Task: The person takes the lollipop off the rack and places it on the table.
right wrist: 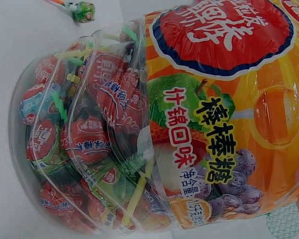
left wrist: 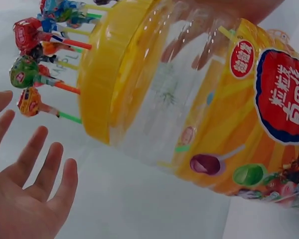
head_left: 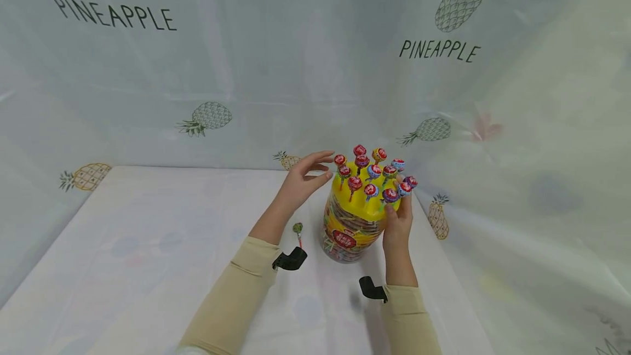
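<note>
A clear plastic jar (head_left: 345,239) of wrapped lollipops stands tilted on the table, its orange label (right wrist: 269,144) facing forward. Several lollipops (left wrist: 27,35) stick out by their sticks from its yellow lid (left wrist: 102,74). My right hand (head_left: 398,229) holds the jar's right side near the lid, thumb in front; through the clear wall its fingers show behind in the left wrist view. My left hand (head_left: 302,179) is beside the leftmost lollipops with its fingers spread (left wrist: 65,186), holding nothing. One loose green lollipop (head_left: 298,228) lies on the table left of the jar.
The table (head_left: 148,245) has a pale cloth. Behind and to the right hangs a pale sheet (head_left: 296,59) printed with pineapples, close to the jar. A black wrist camera (head_left: 291,259) sits on the left sleeve, another black camera (head_left: 372,289) on the right.
</note>
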{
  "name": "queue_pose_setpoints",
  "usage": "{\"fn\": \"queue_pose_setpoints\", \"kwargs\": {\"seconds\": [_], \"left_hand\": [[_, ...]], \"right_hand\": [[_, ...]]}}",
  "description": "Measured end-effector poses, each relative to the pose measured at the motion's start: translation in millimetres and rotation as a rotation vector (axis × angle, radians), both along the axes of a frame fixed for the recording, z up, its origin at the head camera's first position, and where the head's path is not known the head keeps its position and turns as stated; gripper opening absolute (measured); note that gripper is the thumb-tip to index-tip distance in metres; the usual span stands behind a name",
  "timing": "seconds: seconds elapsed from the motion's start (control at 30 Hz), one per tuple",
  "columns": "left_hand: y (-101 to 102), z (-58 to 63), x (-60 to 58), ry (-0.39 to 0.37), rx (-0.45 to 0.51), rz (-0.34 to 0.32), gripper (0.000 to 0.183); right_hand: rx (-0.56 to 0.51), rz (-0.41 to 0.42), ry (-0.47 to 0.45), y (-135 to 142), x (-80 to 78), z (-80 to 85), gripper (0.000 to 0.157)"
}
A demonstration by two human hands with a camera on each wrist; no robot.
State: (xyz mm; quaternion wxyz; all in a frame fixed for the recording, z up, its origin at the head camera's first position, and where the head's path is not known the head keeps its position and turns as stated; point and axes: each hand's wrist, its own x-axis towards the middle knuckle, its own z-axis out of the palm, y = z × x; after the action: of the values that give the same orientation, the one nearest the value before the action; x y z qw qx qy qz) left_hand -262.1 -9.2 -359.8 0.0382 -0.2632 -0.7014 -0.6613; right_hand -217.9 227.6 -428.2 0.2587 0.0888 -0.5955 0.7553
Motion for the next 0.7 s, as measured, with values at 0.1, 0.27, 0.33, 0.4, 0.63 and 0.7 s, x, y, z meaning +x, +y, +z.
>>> {"fn": "queue_pose_setpoints", "kwargs": {"seconds": [0.1,0.27,0.33,0.4,0.63,0.7], "left_hand": [[3.7,2.8,1.2,0.022,-0.002,-0.031,0.040],[7.8,5.6,3.7,0.030,-0.013,-0.063,0.037],[9.0,5.3,3.6,0.030,-0.008,-0.078,0.037],[10.0,4.9,3.5,0.028,-0.002,-0.089,0.037],[11.4,4.3,4.5,0.015,0.005,-0.084,0.037],[11.4,5.0,5.6,0.007,0.018,-0.073,0.038]], "right_hand": [[0.002,0.002,-0.007,-1.3,0.9,0.2,0.058],[0.003,0.012,0.024,-2.0,-0.1,-0.9,0.056],[0.009,0.006,0.027,-1.8,-0.5,-1.6,0.056],[0.015,-0.003,0.023,-1.4,-0.8,-2.2,0.056],[0.017,0.000,0.025,0.4,-1.7,-4.4,0.058],[0.016,0.005,0.033,0.4,-1.9,-4.9,0.057]]}}
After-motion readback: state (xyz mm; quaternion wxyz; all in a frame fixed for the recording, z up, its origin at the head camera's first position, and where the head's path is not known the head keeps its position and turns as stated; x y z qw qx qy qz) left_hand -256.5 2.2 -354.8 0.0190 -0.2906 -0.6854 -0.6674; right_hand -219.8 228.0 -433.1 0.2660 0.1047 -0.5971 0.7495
